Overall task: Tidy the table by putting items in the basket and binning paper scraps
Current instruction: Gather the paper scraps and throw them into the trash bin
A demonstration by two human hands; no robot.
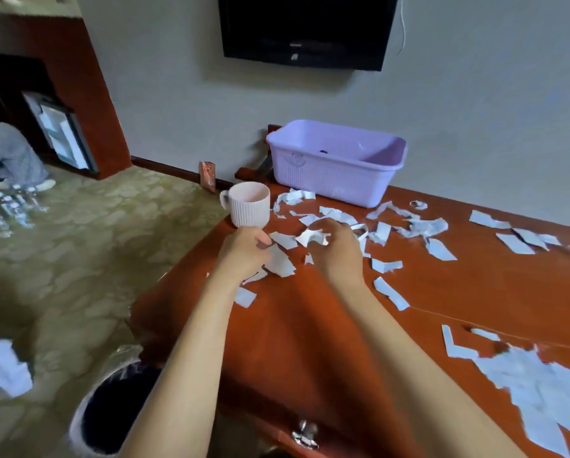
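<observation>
— How do the scraps look on your feed?

— I see the paper scraps point(385, 265) as white, ragged strips and shards, some curled, strewn over the red-brown table point(310, 332) in front of the lilac basket point(326, 181) and off to its right. A far bigger torn sheet point(525, 385) lies well in front of the basket and to the right, its edge cut off by the frame.

— And the hands?

— Both are in front of the basket. My right hand point(336, 249) has its fingers curled around a crumpled scrap. My left hand point(244, 252) is curled too, with a scrap poking out beneath its thumb, but I only see its back, so I cannot tell whether it grips anything.

— Anything else unclear?

— A small dark thing sits inside the basket; I cannot make it out. A ribbed pale mug point(248, 204) stands just left of the basket's front corner. The dark bin point(111, 414) is on the floor, well in front of the basket and to the left, partly hidden by my left forearm.
</observation>
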